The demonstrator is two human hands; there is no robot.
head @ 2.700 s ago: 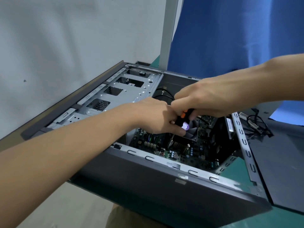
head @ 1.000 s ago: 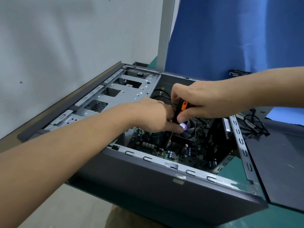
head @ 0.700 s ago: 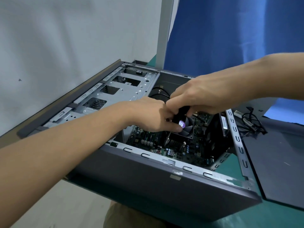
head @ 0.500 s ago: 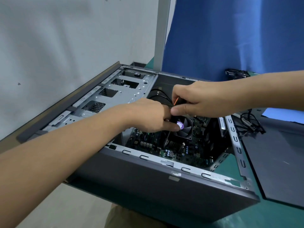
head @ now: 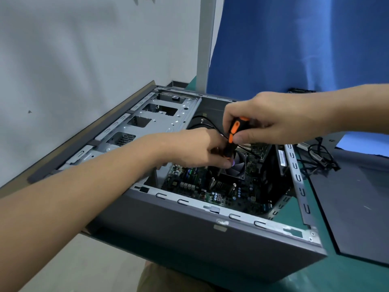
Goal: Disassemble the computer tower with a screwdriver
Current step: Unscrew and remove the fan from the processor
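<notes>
The open grey computer tower (head: 210, 234) lies on its side, showing its motherboard (head: 189, 184) and the CPU cooler fan (head: 237, 165). My right hand (head: 267, 119) grips the black-and-orange handle of a screwdriver (head: 232, 135) that stands nearly upright over the fan's left edge. My left hand (head: 197, 148) reaches into the case and its curled fingers pinch the lower shaft of the screwdriver just above the fan. The tip is hidden behind my fingers.
The removed dark side panel (head: 357, 203) lies flat on the green table to the right, with black cables (head: 320, 157) beside it. A metal drive cage (head: 151, 121) fills the case's left half. A white wall is close on the left and a blue curtain (head: 294, 43) hangs behind.
My right hand has turned round the screwdriver handle several times, and more of the orange handle shows now. My left hand has stayed at the shaft over the fan.
</notes>
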